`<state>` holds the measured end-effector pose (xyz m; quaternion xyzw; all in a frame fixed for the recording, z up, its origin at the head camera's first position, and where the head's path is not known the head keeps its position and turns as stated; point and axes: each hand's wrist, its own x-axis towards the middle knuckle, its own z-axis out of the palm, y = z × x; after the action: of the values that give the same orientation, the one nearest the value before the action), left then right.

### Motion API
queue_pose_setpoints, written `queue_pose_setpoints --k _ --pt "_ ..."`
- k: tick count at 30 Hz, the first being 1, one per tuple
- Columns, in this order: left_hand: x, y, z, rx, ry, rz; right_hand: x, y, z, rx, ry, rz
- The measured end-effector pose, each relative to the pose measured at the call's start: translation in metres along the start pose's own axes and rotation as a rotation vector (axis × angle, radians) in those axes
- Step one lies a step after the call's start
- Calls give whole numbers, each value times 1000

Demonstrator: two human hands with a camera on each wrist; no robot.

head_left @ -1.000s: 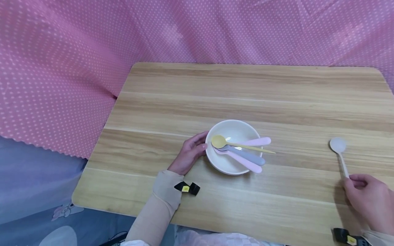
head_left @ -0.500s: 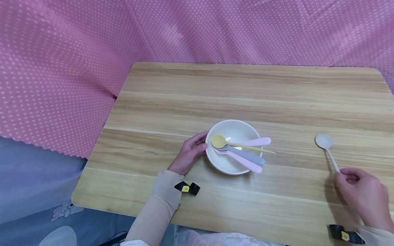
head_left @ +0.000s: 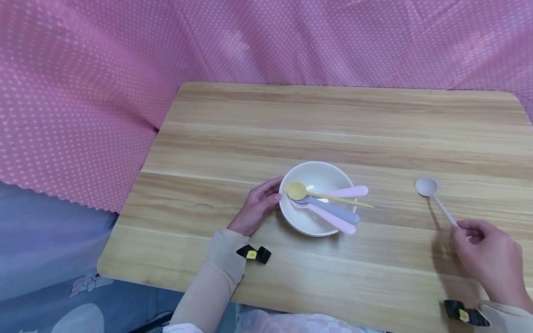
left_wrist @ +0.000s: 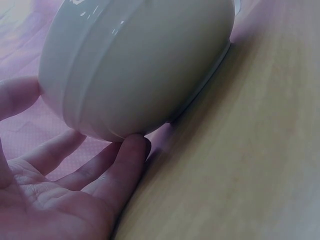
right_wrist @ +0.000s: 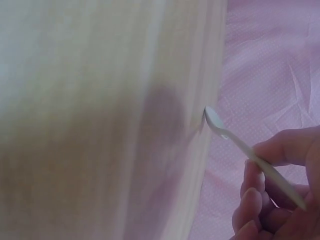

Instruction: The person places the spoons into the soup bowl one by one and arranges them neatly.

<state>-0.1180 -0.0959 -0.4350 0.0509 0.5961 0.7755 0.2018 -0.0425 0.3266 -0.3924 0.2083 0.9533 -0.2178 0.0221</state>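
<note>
In the head view my left hand (head_left: 256, 208) touches the left side of a white bowl (head_left: 318, 170); the left wrist view shows fairly straight fingers (left_wrist: 131, 155) against the bowl's wall (left_wrist: 145, 65). Inside the bowl lie a yellow spoon (head_left: 297, 190), a blue-grey spoon (head_left: 336, 212) and a pink spoon (head_left: 333, 219). Another pink handle (head_left: 351, 191) sticks out past the right rim, its other end hidden. My right hand (head_left: 489, 261) pinches the handle of a pale spoon (head_left: 426, 187) raised over the table, as the right wrist view also shows with the spoon (right_wrist: 216, 121).
The wooden table (head_left: 250, 129) has rounded corners and carries the bowl near its middle. A pink dotted cloth (head_left: 291, 41) hangs behind and to the left. Bluish fabric (head_left: 46, 249) lies at the lower left, beyond the table edge.
My right hand has moved left and slightly away from me, with the pale spoon tilting further left in its grip. The left hand and the bowl have stayed in place.
</note>
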Motion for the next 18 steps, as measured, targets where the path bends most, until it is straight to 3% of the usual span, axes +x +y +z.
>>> queue_pose_setpoints --k 18 --pt "0 0 0 -1 -1 -7 0 -23 -9 99 64 -80"
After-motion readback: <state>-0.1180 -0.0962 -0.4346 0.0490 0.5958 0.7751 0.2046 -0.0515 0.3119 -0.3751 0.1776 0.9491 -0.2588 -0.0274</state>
